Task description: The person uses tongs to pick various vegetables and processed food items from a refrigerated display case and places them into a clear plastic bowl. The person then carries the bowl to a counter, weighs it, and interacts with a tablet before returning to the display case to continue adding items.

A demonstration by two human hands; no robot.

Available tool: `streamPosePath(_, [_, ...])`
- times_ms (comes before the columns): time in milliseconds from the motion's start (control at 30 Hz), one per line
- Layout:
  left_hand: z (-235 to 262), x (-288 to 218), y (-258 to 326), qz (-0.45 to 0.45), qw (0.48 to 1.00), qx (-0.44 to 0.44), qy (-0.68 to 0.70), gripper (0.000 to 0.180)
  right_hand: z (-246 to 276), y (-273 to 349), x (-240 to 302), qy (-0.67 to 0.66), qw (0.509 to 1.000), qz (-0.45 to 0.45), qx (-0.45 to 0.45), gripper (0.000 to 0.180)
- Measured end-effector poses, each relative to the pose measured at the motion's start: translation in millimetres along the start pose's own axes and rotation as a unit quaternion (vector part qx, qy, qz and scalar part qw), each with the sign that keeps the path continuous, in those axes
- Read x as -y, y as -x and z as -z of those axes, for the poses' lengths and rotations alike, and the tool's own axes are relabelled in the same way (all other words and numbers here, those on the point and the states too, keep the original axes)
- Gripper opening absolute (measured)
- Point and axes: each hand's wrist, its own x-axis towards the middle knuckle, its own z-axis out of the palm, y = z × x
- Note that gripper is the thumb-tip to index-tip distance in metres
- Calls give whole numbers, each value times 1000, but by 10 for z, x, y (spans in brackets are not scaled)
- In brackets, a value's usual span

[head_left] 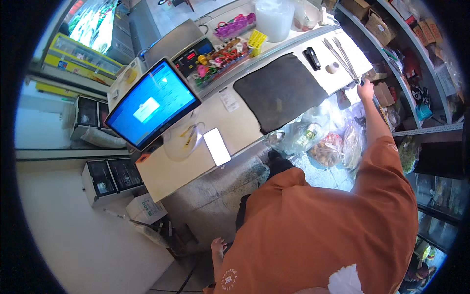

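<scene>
My right hand reaches out to the far edge of the white counter, right at the near tips of long metal tongs. Whether its fingers grip the tongs or only touch the edge is unclear. My left hand hangs low beside my orange shirt, fingers loose, holding nothing. A black mat lies on the counter left of the tongs, with a small black device behind it.
A tilted monitor with a blue screen and a lit phone stand on the counter's left part. Clear bags of food lie below the counter. Colourful small goods and a scale sit behind. Stocked shelves line the right.
</scene>
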Motion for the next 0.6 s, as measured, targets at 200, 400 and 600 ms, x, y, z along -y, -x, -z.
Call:
streamPosePath(200, [112,-188,602,113,985,91,-94,33,-78,-207,140,12,992,129,14,78])
streamPosePath(400, [-124,-358,1298,49,989,-40,-137,32,-130,-552,-72,69,976,114,171,47])
streamPosePath(600, [-367,205,1155,78,996,-37,-22,31,297,-447,85,-42,998,-37,-38,52])
